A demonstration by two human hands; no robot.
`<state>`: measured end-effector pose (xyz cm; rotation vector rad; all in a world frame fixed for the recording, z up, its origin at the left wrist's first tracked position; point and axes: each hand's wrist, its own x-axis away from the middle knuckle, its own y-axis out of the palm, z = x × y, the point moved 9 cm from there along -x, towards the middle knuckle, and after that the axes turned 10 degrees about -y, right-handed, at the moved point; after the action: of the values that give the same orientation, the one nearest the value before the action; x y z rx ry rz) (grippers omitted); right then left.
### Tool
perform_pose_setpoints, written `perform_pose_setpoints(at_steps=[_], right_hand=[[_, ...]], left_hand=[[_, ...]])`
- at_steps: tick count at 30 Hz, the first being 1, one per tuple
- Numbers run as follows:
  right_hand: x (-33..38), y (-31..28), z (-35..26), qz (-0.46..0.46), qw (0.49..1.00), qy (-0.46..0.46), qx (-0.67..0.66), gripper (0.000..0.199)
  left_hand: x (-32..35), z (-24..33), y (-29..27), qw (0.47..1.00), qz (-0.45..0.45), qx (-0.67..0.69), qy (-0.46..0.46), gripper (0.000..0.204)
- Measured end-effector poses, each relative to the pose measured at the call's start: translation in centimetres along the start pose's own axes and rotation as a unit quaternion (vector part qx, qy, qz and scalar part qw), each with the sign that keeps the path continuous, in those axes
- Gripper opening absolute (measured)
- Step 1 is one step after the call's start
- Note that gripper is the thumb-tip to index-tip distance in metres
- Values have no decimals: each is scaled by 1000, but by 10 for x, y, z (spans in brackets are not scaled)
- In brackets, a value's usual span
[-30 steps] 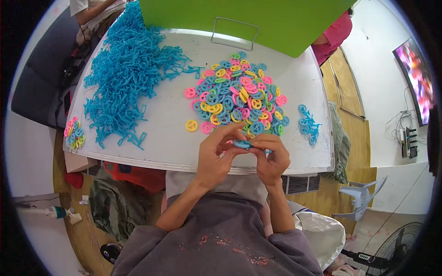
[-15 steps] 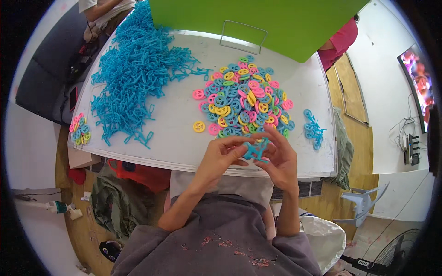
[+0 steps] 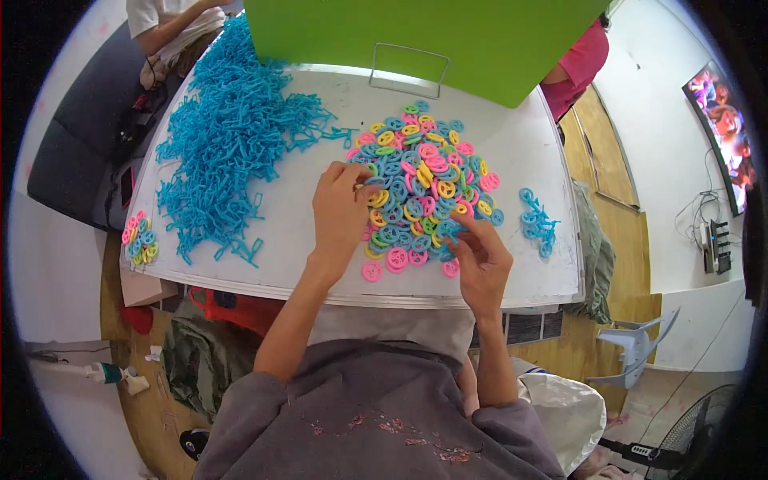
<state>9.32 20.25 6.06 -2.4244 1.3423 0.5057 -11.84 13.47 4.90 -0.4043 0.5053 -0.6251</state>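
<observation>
A heap of small plastic wheels [image 3: 424,180] in pink, blue, yellow and green lies on the white table. My left hand [image 3: 340,210] reaches over the heap's left side, fingers bent and tips down among the wheels; whether a wheel is between them is hidden. At the heap's front right, my right hand [image 3: 482,268] is closed, thumb and index finger around a small blue plastic frame [image 3: 452,230], which partly blends with the blue wheels behind it. A large mound of similar blue frames [image 3: 224,136] covers the table's left part.
Joined blue frames with wheels [image 3: 538,224] lie near the table's right edge. A small wheel pile [image 3: 140,238] sits at the left corner. Across the far side stands a green panel [image 3: 416,40] with a wire handle [image 3: 410,70]. Two other people are partly visible beyond the table.
My hands have moved apart from holding the blue frame together. The left went forward and left onto the wheels; the right stays near the heap's front. My view has shifted slightly.
</observation>
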Motion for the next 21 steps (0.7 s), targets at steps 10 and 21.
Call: perform_pose_setpoints(at_steps=[10, 21], right_hand=[[5, 7, 12, 13, 999, 40, -32, 47], [4, 15, 2, 40, 998, 15, -35, 27]], left_hand=[[54, 36, 13, 879, -211, 383, -190, 23], [77, 27, 32, 844, -149, 454, -244, 24]])
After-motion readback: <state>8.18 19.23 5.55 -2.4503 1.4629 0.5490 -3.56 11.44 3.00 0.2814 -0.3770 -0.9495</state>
